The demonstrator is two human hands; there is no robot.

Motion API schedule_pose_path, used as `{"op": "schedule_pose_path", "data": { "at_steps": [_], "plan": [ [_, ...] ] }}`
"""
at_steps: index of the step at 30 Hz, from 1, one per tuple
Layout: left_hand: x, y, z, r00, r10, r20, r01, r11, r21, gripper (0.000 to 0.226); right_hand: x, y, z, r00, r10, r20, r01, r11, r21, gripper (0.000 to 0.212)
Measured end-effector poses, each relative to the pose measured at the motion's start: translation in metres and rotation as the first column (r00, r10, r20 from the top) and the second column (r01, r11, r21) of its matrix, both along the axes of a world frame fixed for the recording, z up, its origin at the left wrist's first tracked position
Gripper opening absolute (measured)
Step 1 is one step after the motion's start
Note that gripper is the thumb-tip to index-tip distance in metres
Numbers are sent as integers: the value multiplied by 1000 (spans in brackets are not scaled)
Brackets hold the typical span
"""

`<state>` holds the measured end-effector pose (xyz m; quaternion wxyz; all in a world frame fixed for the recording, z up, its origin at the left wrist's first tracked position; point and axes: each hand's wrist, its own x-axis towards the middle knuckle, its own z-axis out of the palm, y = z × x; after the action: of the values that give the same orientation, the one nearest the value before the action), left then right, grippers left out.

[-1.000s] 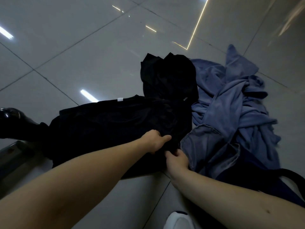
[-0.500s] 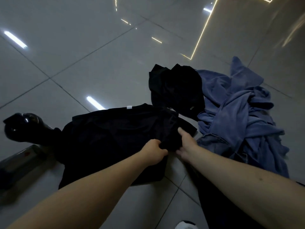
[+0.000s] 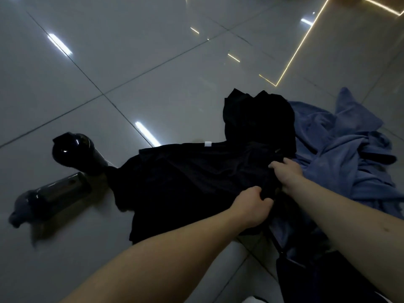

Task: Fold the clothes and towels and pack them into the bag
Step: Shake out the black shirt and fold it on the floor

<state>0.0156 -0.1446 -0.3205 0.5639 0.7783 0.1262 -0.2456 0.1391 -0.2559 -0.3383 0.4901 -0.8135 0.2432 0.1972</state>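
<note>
A black T-shirt (image 3: 188,182) with a small white neck label lies spread on the grey tiled floor. My left hand (image 3: 251,206) grips its near right edge in a fist. My right hand (image 3: 286,173) holds the same edge a little farther back, fingers curled into the cloth. Behind the shirt lies a second crumpled black garment (image 3: 258,119). To the right sits a heap of blue clothes and towels (image 3: 341,154). A dark bag (image 3: 310,278) lies at the lower right, partly hidden under my right forearm.
Two dark bottle-like objects (image 3: 72,152) (image 3: 54,195) lie on the floor left of the shirt, the farther one touching its left edge. Glossy floor tiles (image 3: 131,62) stretch away beyond the clothes.
Both hands have shifted along the shirt's right edge, the right one reaching farther back and curling into the cloth. The view has tipped down and left, showing the second bottle.
</note>
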Motion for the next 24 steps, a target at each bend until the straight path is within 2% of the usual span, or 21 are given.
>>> {"op": "schedule_pose_path", "data": {
  "at_steps": [2,5,8,11,15,17,19,20,21,22,24],
  "plan": [
    [-3,-10,7,1000,20,7,-20,999,-37,14,-2,-8,10,999,19,36,-19,1000,-13,33],
    [-17,-14,13,994,112,14,-110,987,-114,19,-9,-4,26,994,45,104,-47,999,12,24],
    [-35,-2,10,961,274,25,-264,944,-196,23,-19,24,41,964,179,197,-173,984,-47,25],
    [-58,21,6,893,449,25,-424,859,-287,19,-37,67,51,876,378,300,-350,926,-145,19],
    [-99,57,-6,768,640,26,-600,733,-320,11,-70,136,52,716,601,356,-546,799,-251,10],
    [-120,75,-19,734,679,-14,-658,706,-262,19,-91,166,47,625,710,325,-682,699,-215,18],
    [-138,91,-32,708,696,-119,-706,695,-136,34,-111,189,34,507,831,228,-817,548,-180,54],
    [-146,98,-40,693,697,-183,-716,694,-72,38,-120,196,28,477,864,161,-846,501,-184,73],
    [-152,104,-45,674,696,-247,-718,696,1,39,-126,198,20,479,870,115,-848,492,-195,81],
    [-158,110,-51,664,694,-279,-704,706,81,40,-131,196,15,496,864,86,-838,503,-212,80],
    [-166,122,-59,683,678,-271,-640,735,224,40,-137,180,6,508,859,57,-820,503,-273,65]
  ]
}}
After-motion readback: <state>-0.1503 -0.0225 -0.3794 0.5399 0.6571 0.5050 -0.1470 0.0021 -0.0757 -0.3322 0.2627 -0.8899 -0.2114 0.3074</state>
